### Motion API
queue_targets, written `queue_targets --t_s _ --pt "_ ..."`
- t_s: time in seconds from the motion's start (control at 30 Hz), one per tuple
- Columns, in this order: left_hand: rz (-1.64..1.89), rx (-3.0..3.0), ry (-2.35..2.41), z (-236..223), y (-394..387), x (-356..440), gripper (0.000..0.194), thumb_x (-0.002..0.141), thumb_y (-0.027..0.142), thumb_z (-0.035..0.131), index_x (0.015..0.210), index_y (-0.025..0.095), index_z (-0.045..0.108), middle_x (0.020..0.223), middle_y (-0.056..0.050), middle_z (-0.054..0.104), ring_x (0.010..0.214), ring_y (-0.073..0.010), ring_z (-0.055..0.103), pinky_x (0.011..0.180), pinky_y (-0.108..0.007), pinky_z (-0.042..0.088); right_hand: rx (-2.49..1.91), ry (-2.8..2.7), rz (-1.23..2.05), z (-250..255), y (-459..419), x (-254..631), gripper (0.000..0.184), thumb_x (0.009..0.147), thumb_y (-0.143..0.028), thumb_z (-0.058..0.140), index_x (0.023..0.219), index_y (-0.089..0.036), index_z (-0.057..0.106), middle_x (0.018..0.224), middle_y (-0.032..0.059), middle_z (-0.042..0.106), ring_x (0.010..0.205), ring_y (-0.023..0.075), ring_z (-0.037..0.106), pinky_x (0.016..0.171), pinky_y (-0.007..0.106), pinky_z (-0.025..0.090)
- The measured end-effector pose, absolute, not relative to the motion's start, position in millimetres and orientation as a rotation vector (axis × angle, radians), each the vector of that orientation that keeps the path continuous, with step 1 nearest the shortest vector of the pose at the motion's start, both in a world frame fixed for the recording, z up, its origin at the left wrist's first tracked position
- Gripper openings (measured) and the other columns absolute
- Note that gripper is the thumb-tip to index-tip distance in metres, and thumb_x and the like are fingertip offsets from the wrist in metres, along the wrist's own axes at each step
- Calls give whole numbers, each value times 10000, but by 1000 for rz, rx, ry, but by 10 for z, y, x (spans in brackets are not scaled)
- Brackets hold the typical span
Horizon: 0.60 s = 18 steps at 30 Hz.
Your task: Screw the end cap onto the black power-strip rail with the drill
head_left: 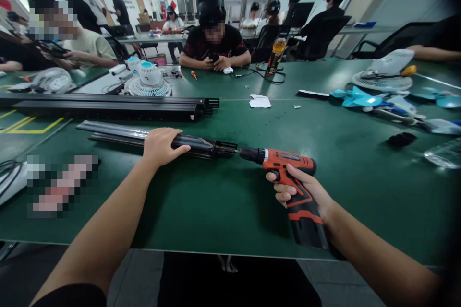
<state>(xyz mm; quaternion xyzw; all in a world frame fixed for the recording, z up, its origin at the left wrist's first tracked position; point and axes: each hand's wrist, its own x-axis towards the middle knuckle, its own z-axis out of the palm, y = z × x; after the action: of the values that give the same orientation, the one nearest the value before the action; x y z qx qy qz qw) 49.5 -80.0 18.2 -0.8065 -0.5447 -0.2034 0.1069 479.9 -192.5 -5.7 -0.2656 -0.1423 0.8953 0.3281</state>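
My right hand (300,189) grips the handle of an orange and black cordless drill (288,159), its chuck pointing left. The drill's bit meets the slotted end of a long black plastic housing (194,147) lying on the table; whether it sits in a screw cannot be made out. Over the housing's upper side, my left hand (162,146) is wrapped with the thumb towards the drill, pressing or holding it. The underside of the housing is hidden.
Behind the housing lie more long black housings (108,107). White fan parts (149,79) stand at the back left, blue fan blades (356,97) at the right. Paper scraps (260,101) and a drink bottle (275,57) are on the green table (223,206). A person (215,33) sits opposite.
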Motion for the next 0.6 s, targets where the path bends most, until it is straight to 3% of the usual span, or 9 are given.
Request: queue_targets --t_s 0.3,0.6 --pt "-545 -2374 -1615 219 -811 510 653 898 773 475 1091 214 751 1040 -129 770 1036 -380 687 939 -514 461 -708 -385 2341 -61 -1909 4807 377 868 -463 804 1019 -151 654 569 -63 423 555 105 455 537 190 437" --pt "-531 -2349 -1604 191 -795 494 622 898 779 474 1086 242 727 1008 -108 750 991 -352 669 915 -488 454 -730 -452 2322 -74 -1911 4804 373 893 -496 768 1033 -183 619 582 -63 405 562 111 432 543 211 422"
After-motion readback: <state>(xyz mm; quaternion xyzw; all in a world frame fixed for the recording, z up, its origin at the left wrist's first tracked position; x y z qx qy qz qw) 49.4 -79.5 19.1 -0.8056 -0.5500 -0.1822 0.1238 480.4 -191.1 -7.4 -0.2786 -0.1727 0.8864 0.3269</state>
